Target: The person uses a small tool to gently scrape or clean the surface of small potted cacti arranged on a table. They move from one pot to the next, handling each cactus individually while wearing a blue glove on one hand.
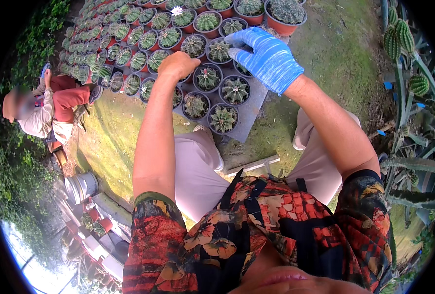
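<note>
My left hand, bare, reaches over the rows of potted cacti. Its fingers curl down at a pot mostly covered by the hand, so whether they hold anything is hidden. A potted cactus with a reddish tip stands just right of it. My right hand wears a blue knitted glove. Its thumb and fingers are spread near a ribbed cactus in a round pot, with nothing visible between them. Below this hand is a partly covered potted cactus. Closer to me stand a spiny cactus and a pale green cactus.
The pots stand on a grey board. A low wooden piece lies between my legs. At left, a person in a hat sits beside the rows, with a white bucket nearby. Tall columnar cacti line the right side.
</note>
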Available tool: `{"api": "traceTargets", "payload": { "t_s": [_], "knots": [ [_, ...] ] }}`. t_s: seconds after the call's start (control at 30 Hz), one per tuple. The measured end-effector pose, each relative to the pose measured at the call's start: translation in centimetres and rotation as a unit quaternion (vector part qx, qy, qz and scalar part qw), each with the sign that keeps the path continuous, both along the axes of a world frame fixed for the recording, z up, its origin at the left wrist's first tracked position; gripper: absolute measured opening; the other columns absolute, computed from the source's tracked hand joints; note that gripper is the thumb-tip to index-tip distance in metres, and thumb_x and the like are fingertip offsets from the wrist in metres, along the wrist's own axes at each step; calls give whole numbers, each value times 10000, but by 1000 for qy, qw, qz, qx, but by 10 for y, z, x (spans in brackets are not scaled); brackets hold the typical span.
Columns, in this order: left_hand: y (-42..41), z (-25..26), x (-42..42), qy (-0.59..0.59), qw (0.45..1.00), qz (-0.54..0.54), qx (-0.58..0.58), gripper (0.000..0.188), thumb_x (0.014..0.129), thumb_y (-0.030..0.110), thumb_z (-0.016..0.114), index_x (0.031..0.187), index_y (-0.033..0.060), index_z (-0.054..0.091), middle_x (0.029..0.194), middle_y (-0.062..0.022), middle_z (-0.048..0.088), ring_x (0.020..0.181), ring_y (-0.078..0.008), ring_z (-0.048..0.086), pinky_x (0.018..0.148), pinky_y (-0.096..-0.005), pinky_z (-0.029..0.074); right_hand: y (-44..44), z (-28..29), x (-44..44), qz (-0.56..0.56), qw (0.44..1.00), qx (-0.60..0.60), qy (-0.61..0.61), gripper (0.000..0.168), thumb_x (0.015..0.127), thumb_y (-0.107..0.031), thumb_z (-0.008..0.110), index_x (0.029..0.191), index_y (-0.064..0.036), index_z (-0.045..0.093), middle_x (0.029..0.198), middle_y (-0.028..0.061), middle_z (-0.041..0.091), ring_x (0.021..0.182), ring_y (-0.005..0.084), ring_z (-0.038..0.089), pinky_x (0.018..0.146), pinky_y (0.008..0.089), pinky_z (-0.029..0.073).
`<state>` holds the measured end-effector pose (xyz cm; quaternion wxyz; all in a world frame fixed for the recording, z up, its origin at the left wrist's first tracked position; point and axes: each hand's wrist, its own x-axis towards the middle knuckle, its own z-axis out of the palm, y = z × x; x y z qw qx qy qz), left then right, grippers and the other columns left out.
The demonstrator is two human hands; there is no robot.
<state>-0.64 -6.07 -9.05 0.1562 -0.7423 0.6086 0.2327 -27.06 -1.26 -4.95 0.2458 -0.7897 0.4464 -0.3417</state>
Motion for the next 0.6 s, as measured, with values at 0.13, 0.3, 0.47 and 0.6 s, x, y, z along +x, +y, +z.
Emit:
{"api": "traceTargets", "payload": {
  "t_s": [0.13,0.3,0.47,0.6],
  "knots": [
    [0,-6,1,-6,1000,0,-9,449,859,425,641,1102,64,751,1204,-181,704,1123,-368,663,942,-457,521,0,-2,0,-1,1000,-16,1,291,915,-310,671,1153,-146,697,1085,139,670,1010,345,656,882,452,526],
    [0,-8,5,-4,1000,-5,-21,419,853,398,647,1083,64,754,1189,-179,708,1114,-370,666,930,-458,528,1,3,1,0,1000,-4,-4,275,913,-314,672,1136,-156,703,1051,122,677,986,328,665,868,447,531],
    [1,-2,0,3,999,-21,-49,378,837,382,650,1048,91,768,1162,-180,713,1081,-375,673,921,-460,530,1,1,0,-4,1000,-17,-2,273,914,-319,672,1134,-160,705,1033,118,682,975,322,669,861,442,534],
    [2,8,0,31,998,-24,-50,349,842,394,630,971,107,783,1105,-165,728,1042,-373,678,904,-454,531,1,1,1,0,1000,-10,-5,272,916,-320,670,1132,-160,707,1036,126,683,980,329,666,862,443,534]
  ]
}}
